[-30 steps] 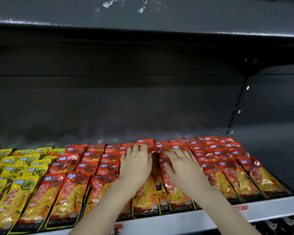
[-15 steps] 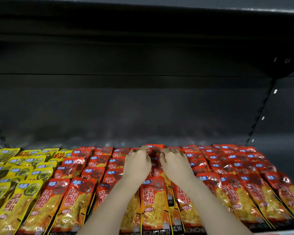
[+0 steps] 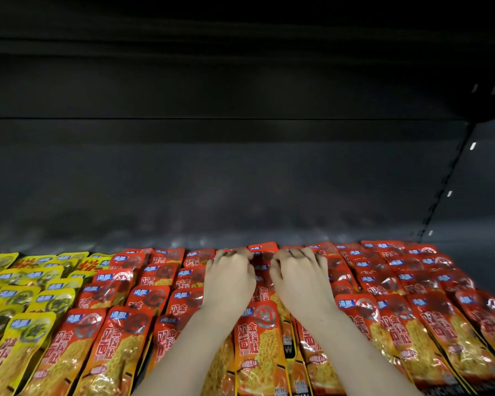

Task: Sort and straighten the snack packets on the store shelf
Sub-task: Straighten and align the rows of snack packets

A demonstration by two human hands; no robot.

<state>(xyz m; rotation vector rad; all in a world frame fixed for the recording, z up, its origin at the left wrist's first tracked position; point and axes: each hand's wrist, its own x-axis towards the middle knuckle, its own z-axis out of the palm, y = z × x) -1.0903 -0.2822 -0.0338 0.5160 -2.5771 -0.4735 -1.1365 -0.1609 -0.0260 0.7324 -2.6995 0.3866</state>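
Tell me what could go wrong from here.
1. The left hand and right hand curl onto the overlapped middle red row; a tug could drag neighbouring rows askew.
2. The forearms pass over the front packets and may nudge them forward.
3. The yellow packets border the red; shoved ones could mix.

We see a dull dark-grey metal back panel filling the middle, crossed toward 12 o'clock by a thin horizontal seam. Higher still hangs the black underside of an upper shelf board. At 3 o'clock a slotted black upright strip slants down, a few slots glinting white, just beside a grey neighbouring panel.
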